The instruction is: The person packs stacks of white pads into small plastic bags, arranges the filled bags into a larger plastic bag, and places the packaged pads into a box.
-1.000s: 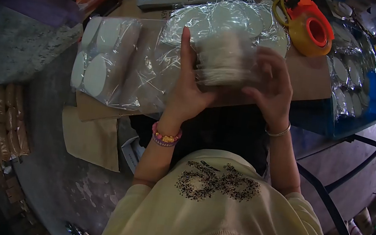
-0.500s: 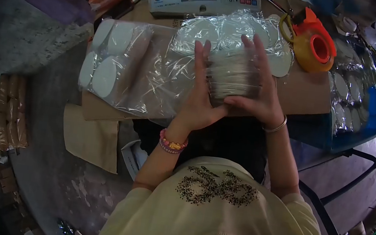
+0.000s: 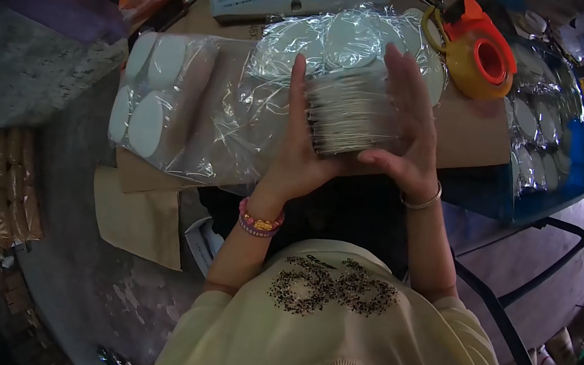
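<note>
A stack of thin white discs (image 3: 348, 111), edges facing the wearer, sits between the two hands above the near edge of the cardboard sheet (image 3: 476, 138). Taking the stack as the clock's centre, the left hand (image 3: 297, 155) supports it from 8 o'clock, fingers straight up along its side, thumb reaching beneath. The right hand (image 3: 418, 145) stands at 3 o'clock, fingers extended and thumb spread widely from them, the tip near the stack's lower edge; I cannot tell how firmly it presses.

Just beyond, at 12 o'clock, lies a clear-wrapped pack of white discs (image 3: 351, 36). A clear plastic bag (image 3: 229, 124) with more discs lies at 9 o'clock. The digital counting scale (image 3: 299, 7) is at 11 o'clock, yellow-handled scissors (image 3: 431, 31) at 1, and the orange-and-yellow tape dispenser (image 3: 468, 65) at 2. At 3 o'clock, farther off, a blue crate (image 3: 578, 178) holds wrapped discs.
</note>
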The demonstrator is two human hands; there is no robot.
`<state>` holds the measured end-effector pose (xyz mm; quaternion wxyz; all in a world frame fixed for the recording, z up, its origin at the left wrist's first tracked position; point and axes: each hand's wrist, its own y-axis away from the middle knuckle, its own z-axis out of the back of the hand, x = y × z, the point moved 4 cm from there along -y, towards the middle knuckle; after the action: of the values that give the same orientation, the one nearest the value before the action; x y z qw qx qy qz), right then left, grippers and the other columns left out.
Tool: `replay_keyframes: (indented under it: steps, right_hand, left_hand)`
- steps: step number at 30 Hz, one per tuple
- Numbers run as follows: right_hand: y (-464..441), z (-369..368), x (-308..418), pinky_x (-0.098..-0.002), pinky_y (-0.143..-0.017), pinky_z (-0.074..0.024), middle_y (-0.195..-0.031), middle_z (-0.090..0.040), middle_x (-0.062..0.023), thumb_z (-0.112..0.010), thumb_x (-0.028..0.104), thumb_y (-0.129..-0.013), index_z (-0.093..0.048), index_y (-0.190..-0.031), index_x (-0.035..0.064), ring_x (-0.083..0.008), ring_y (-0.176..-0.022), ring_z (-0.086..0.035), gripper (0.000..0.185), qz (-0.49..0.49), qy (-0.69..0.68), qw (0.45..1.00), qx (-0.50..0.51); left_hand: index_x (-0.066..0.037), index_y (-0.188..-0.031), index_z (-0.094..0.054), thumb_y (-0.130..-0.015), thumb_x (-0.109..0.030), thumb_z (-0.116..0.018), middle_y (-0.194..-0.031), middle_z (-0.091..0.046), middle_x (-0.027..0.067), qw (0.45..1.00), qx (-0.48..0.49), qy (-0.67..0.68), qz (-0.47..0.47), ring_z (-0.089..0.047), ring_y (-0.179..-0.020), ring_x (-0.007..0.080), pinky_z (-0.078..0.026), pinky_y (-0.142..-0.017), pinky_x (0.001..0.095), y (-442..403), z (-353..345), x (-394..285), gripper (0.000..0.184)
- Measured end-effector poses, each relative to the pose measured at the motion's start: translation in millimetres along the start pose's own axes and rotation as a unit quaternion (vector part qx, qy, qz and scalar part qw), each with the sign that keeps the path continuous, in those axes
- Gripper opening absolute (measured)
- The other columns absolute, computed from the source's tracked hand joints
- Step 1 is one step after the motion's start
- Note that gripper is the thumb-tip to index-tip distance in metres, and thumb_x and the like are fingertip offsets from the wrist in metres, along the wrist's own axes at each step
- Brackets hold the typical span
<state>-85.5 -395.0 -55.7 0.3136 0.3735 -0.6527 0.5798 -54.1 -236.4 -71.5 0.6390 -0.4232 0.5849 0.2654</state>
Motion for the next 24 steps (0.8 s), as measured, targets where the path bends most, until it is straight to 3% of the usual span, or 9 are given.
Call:
replay_keyframes:
  steps: [2, 3, 5, 8, 15, 18, 20, 22, 24]
  right_hand:
    - [8, 12, -5, -0.0366, -0.115, -0.0348, -0.153, -0.039, -0.0148, -0.092, 0.012, -0.065, -0.035, -0.151, 0.0045, -0.0256, -0.140, -0.041, 0.103, -0.062, 0.009, 0.997, -0.041]
    - [12, 13, -4, -0.0366, -0.115, -0.0348, -0.153, -0.039, -0.0148, -0.092, 0.012, -0.065, -0.035, -0.151, 0.0045, -0.0256, -0.140, -0.041, 0.103, -0.063, 0.010, 0.997, -0.044]
    - [16, 15, -1, -0.0329, -0.105, -0.0453, -0.138, -0.050, -0.0103, -0.092, 0.013, -0.065, -0.057, -0.131, 0.0047, -0.0215, -0.123, -0.055, 0.075, -0.052, 0.145, 0.987, -0.045]
    - [13, 11, 10, -0.0330, -0.097, -0.0506, -0.126, -0.057, -0.0099, -0.092, 0.014, -0.065, -0.064, -0.119, 0.0046, -0.0223, -0.113, -0.061, 0.061, -0.029, 0.201, 0.976, -0.081]
    - [8, 17, 9, -0.0350, -0.097, -0.0511, -0.126, -0.062, -0.0106, -0.091, 0.014, -0.063, -0.065, -0.117, 0.0049, -0.0254, -0.110, -0.063, 0.061, 0.016, 0.234, 0.972, -0.016]
    - [2, 13, 7, -0.0369, -0.106, -0.0453, -0.143, -0.052, -0.0138, -0.089, 0.015, -0.067, -0.066, -0.124, 0.0077, -0.0280, -0.126, -0.056, 0.062, 0.006, 0.172, 0.983, 0.059]
    - [-5, 11, 9, -0.0409, -0.117, -0.0321, -0.160, -0.032, -0.0164, -0.087, 0.018, -0.072, -0.051, -0.146, 0.0093, -0.0311, -0.145, -0.036, 0.082, 0.032, 0.206, 0.974, 0.091]
    - [-5, 12, -3, -0.0423, -0.119, -0.0262, -0.163, -0.022, -0.0173, -0.086, 0.021, -0.073, -0.037, -0.152, 0.0078, -0.0312, -0.150, -0.026, 0.095, 0.002, 0.149, 0.987, 0.065]
    - [-5, 11, -12, -0.0436, -0.122, -0.0203, -0.166, -0.013, -0.0181, -0.086, 0.024, -0.074, -0.022, -0.159, 0.0063, -0.0313, -0.154, -0.015, 0.108, -0.027, 0.092, 0.995, 0.040]
  left_hand:
    - [-0.015, -0.158, 0.019, -0.070, -0.002, -0.087, -0.146, -0.043, 0.0169, 0.997, 0.011, -0.075, -0.023, -0.051, -0.130, 0.0295, -0.046, -0.107, 0.0411, 0, 1, -4, 0.138]
    - [-0.015, -0.157, 0.019, -0.070, -0.001, -0.087, -0.146, -0.043, 0.0163, 0.998, 0.006, -0.061, -0.015, -0.051, -0.130, 0.0293, -0.045, -0.107, 0.0409, 0, 0, -4, 0.138]
    - [-0.015, -0.157, 0.020, -0.070, -0.001, -0.086, -0.146, -0.043, 0.0157, 0.999, 0.001, -0.046, -0.009, -0.050, -0.131, 0.0291, -0.045, -0.108, 0.0408, -1, -1, -1, 0.138]
    - [-0.014, -0.157, 0.021, -0.069, -0.001, -0.087, -0.148, -0.040, 0.0151, 1.000, 0.007, -0.014, -0.008, -0.048, -0.133, 0.0295, -0.043, -0.110, 0.0406, -1, 2, 3, 0.140]
    - [-0.013, -0.156, 0.023, -0.070, -0.005, -0.088, -0.153, -0.034, 0.0166, 0.995, 0.018, -0.098, -0.015, -0.046, -0.135, 0.0302, -0.041, -0.111, 0.0405, -3, 3, -2, 0.140]
    - [-0.013, -0.155, 0.025, -0.071, -0.006, -0.088, -0.151, -0.038, 0.0181, 0.995, 0.032, -0.092, -0.004, -0.049, -0.133, 0.0309, -0.042, -0.111, 0.0411, -6, 3, -6, 0.141]
    - [-0.013, -0.155, 0.025, -0.071, -0.006, -0.088, -0.150, -0.040, 0.0188, 0.996, 0.044, -0.072, 0.001, -0.051, -0.131, 0.0314, -0.042, -0.110, 0.0415, -7, 3, -6, 0.141]
    - [-0.014, -0.154, 0.028, -0.073, -0.004, -0.085, -0.142, -0.051, 0.0192, 0.996, 0.037, -0.086, -0.014, -0.056, -0.126, 0.0291, -0.044, -0.108, 0.0393, -8, 5, -7, 0.139]
    - [-0.013, -0.155, 0.027, -0.073, -0.008, -0.087, -0.146, -0.047, 0.0195, 0.998, 0.023, -0.058, 0.013, -0.054, -0.129, 0.0296, -0.043, -0.109, 0.0399, -5, 6, -7, 0.140]
